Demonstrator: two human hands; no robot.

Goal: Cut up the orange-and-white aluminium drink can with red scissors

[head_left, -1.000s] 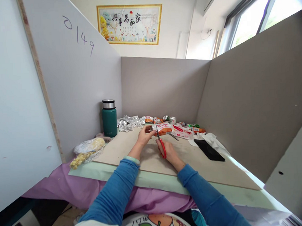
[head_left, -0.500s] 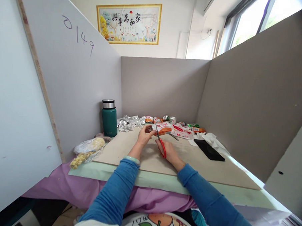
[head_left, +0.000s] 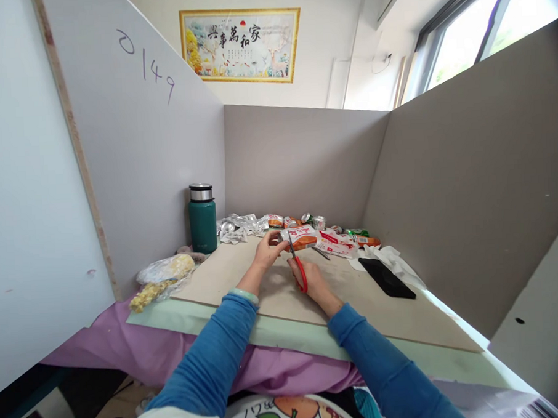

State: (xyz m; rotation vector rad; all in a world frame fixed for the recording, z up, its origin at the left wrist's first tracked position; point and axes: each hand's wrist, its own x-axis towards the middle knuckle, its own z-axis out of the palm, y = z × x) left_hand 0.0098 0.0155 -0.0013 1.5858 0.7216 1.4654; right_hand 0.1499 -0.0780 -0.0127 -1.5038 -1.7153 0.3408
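My left hand (head_left: 268, 251) is closed on the left end of an orange-and-white drink can (head_left: 302, 237), held above the board. Red-handled scissors (head_left: 301, 274) sit in my right hand (head_left: 313, 279), fingers wrapped about the handles. Their blades point up and away, at the can's left part beside my left fingertips. Whether the blades bite into the metal I cannot tell. Just right of the can lies a flat red-and-white printed piece (head_left: 336, 243). A thin dark tool (head_left: 322, 254) rests near it, partly hidden.
Silver metal scraps (head_left: 243, 225) and several cans line the back. A green bottle (head_left: 202, 221) stands at left, near a plastic bag (head_left: 168, 272). On the right lie a black phone-like slab (head_left: 386, 278) and white tissue (head_left: 398, 264). Grey partitions (head_left: 304, 158) enclose the board (head_left: 357, 304).
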